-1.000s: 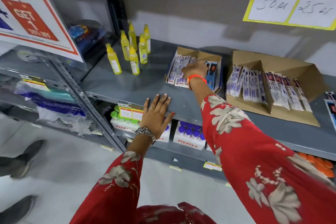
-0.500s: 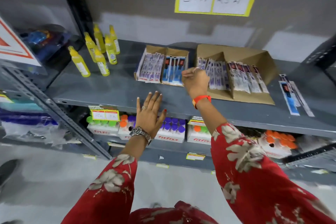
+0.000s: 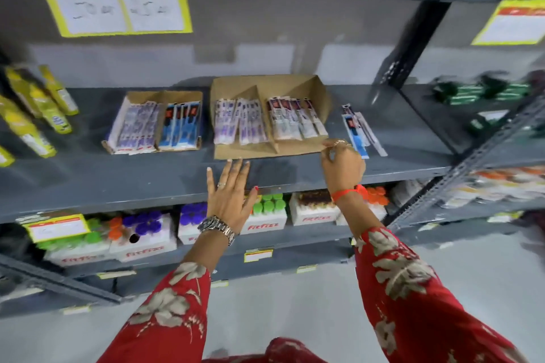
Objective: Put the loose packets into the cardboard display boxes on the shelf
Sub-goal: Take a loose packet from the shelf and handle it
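My right hand (image 3: pixel 343 166), empty with fingers curled, nears the loose packets (image 3: pixel 358 131) at centre right, beside the bigger box (image 3: pixel 320 97); left hand (image 3: pixel 230 194) splayed, empty. A careless grab could knock them off the shelf (image 3: pixel 118 177).

The sleeves (image 3: pixel 413 289) are showing red with a pale beige flower print. The cardboard display boxes (image 3: pixel 265 88) are looking plain brown, the packets (image 3: pixel 239 121) white with purple (others blue or dark red). Yellow bottles (image 3: pixel 50 109) are standing out against the grey shelf (image 3: pixel 118 180).
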